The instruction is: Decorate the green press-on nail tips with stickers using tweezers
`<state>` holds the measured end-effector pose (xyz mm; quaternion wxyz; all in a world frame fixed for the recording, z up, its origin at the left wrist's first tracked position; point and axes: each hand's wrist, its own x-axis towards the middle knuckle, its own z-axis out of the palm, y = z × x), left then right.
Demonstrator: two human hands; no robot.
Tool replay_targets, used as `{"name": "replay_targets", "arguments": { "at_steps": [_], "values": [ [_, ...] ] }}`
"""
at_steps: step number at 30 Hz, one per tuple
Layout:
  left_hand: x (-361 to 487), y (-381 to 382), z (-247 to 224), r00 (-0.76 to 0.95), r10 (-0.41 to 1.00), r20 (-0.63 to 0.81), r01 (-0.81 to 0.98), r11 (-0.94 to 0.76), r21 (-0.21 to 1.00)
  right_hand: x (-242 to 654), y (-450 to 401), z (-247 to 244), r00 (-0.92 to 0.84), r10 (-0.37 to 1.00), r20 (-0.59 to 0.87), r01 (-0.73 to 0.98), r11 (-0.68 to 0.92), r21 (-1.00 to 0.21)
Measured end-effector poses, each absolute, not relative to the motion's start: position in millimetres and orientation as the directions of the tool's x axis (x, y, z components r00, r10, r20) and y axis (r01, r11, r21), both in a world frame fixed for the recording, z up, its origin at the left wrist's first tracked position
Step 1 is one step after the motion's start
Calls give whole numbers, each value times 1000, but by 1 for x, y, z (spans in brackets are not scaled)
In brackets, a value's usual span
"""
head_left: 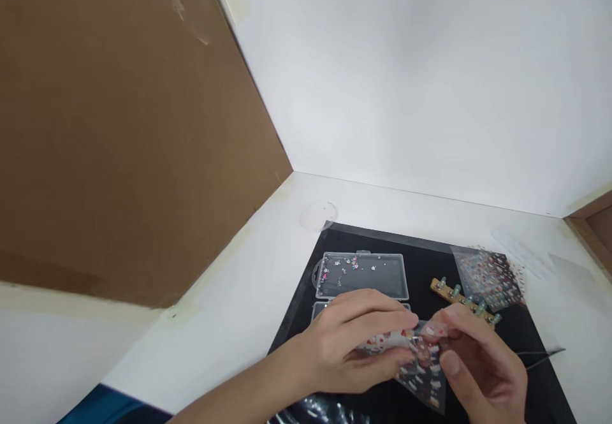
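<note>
My left hand (pixel 354 341) grips a clear sheet of small stickers (pixel 423 379) between thumb and fingers. White, red and brown motifs show on the sheet, and part of it curls up under the fingers. At its right edge my right hand (pixel 482 363) is closed, thumb and fingers pinching the film. Just behind the hands lies an open clear plastic box (pixel 368 277) with tiny charms scattered in it; my left hand hides its nearer half. A wooden strip (pixel 444 290) carrying several greenish nail tips on posts sits behind my right hand.
A black mat (pixel 296 322) covers part of the white table. More sticker sheets (pixel 488 274) overlap its right edge. Dark tweezers (pixel 545 355) lie right of my right hand. A clear round disc (pixel 315 217) is at the far corner. Crinkled clear plastic (pixel 315 411) lies in front.
</note>
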<state>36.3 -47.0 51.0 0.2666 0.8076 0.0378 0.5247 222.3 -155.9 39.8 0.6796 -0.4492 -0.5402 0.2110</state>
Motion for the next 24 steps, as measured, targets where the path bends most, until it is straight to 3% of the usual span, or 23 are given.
{"name": "replay_targets", "arguments": {
  "at_steps": [6,13,17,24],
  "values": [
    [40,-45,52,404,292,867,-248,-877,411,233,-157,49,144,862,486,127,471,-873],
    [35,-46,57,416,266,870,-171,-917,362,225,-151,60,128,867,482,19,484,-875],
    [34,-45,56,421,269,866,-183,-910,372,221,-143,64,232,843,485,-28,504,-863],
    [36,-45,53,391,280,877,-174,-913,369,226,-139,65,369,864,343,-36,382,-923]
  ]
}}
